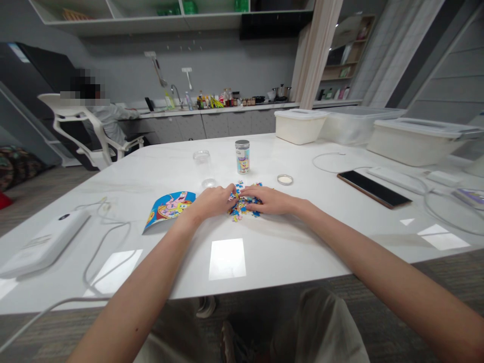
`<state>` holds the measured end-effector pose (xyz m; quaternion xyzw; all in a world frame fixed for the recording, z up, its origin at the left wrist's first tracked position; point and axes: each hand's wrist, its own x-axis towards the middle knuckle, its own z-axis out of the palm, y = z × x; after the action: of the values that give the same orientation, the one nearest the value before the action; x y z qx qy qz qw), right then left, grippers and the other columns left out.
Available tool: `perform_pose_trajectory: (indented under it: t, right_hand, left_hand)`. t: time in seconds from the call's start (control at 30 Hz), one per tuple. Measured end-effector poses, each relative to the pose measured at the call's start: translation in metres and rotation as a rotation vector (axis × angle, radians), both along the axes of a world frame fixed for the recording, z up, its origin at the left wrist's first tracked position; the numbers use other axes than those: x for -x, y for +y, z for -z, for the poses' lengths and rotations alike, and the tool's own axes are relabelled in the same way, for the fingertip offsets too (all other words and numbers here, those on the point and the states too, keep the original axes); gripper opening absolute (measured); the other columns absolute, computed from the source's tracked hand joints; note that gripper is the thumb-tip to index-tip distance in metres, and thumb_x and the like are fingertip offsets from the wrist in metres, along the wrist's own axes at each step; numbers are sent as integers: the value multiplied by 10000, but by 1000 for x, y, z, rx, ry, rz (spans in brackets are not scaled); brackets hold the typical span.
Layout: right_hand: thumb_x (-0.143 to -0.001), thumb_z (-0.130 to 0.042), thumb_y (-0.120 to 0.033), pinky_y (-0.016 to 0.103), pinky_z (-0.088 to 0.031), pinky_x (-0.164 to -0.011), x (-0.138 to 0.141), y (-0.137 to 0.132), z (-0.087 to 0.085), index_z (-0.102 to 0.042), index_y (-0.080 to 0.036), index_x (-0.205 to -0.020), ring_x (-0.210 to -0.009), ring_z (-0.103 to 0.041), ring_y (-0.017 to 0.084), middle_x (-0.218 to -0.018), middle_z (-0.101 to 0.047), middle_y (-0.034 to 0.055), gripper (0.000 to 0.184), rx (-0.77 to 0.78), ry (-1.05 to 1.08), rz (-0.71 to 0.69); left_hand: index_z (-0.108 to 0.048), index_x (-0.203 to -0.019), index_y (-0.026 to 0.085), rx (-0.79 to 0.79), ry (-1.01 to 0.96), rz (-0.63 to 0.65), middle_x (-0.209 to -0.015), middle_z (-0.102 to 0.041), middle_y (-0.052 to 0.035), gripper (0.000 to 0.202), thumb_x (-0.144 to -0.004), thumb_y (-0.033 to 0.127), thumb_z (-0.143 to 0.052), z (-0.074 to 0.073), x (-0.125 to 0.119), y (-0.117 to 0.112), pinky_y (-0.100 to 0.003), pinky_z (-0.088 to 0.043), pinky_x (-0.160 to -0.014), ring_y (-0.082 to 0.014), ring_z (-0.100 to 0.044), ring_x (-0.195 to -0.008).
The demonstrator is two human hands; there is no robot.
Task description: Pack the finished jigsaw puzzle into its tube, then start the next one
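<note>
A small heap of colourful puzzle pieces (244, 204) lies on the white table (264, 242) in front of me. My left hand (214, 200) rests at the heap's left edge, fingers curled onto the pieces. My right hand (270, 199) lies palm down over the heap's right side, fingers stretched toward the left hand. Whether either hand grips a piece is hidden. A cartoon picture sheet (168, 207) curls on the table just left of my left hand. Behind the heap stand a printed jar (242, 157), a clear empty jar (201, 160) and a round lid (285, 179).
A black phone (373, 188) and white cables lie to the right, with white lidded bins (300, 125) behind. A white device (41, 244) with a cable sits at the left. A person sits in a white chair (81, 126) at the far counter.
</note>
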<state>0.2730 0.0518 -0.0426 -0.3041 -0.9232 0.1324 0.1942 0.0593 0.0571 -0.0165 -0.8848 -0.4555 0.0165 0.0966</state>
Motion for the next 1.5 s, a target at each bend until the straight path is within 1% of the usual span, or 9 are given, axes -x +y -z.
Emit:
perform_pose_trajectory:
  t: [0.17, 0.33, 0.53, 0.73, 0.9, 1.13, 1.27, 1.4, 1.5]
  right_hand:
    - [-929, -512, -327, 420, -445, -973, -1, 0, -1, -567, -182, -1235, -1147, -567, 246, -1264, -602, 131, 343, 9, -2, 10]
    - [-926, -508, -305, 423, -450, -964, -2, 3, 2, -584, -193, -1199, -1121, -580, 239, -1224, -618, 115, 304, -4, -9, 1]
    - [-913, -514, -249, 425, -415, -1019, -2, 3, 3, -604, -215, -1190, -1167, -559, 229, -1279, -593, 100, 293, -7, 3, -11]
    - [-906, -515, -256, 408, -431, -1012, -3, 7, 4, -658, -201, -1134, -1164, -565, 234, -1266, -600, 108, 274, -21, -10, 18]
    - [-895, -507, -249, 449, -436, -1006, -6, 12, 7, -668, -174, -1115, -1147, -577, 265, -1256, -612, 137, 283, -60, 2, 80]
    - [-895, -509, -252, 420, -452, -968, -5, 9, 6, -617, -181, -1148, -1097, -595, 250, -1188, -641, 117, 285, -41, -16, 110]
    - [-887, -515, -227, 415, -448, -953, -5, 8, 6, -587, -145, -1151, -1072, -597, 253, -1147, -651, 133, 286, -7, -6, 139]
    - [-881, -519, -215, 407, -457, -930, -5, 8, 4, -574, -154, -1121, -1044, -605, 248, -1123, -654, 125, 254, 6, 9, 151]
    - [-876, -523, -214, 405, -460, -933, -6, 7, 3, -590, -178, -1052, -1057, -604, 243, -1123, -656, 112, 192, 9, 23, 144]
  left_hand:
    - [-512, -1198, 173, -18, -7, 24, -868, -714, -109, 347, -960, 412, -428, 2, 2, 3, -315, -476, -693, -281, -694, -854]
    - [-527, -1174, 181, -59, -18, 50, -810, -712, -92, 300, -972, 357, -394, 4, 3, 5, -311, -469, -672, -270, -694, -806]
    - [-531, -1151, 195, -85, -80, 34, -791, -711, -69, 292, -986, 349, -346, 7, 4, 8, -312, -469, -684, -249, -688, -776]
    - [-538, -1151, 199, -38, -94, 15, -831, -721, -69, 301, -983, 350, -340, 5, 3, 6, -306, -468, -705, -235, -683, -799]
    - [-548, -1145, 203, -29, -95, 27, -811, -720, -61, 304, -978, 350, -340, 4, 2, 5, -300, -465, -691, -234, -684, -791]
    - [-545, -1182, 207, 24, -77, -4, -888, -715, -92, 330, -988, 350, -319, 4, 1, 4, -307, -460, -703, -252, -689, -847]
    - [-530, -1238, 199, 47, -43, -17, -932, -711, -111, 347, -980, 334, -342, 3, 0, 2, -309, -462, -726, -257, -686, -884]
    - [-541, -1234, 205, 36, -52, -21, -899, -715, -97, 372, -987, 362, -310, 0, 0, 1, -308, -463, -736, -245, -685, -871]
    - [-570, -1195, 206, 30, -58, -18, -844, -710, -84, 405, -969, 444, -332, -2, 1, 1, -296, -464, -724, -241, -685, -845]
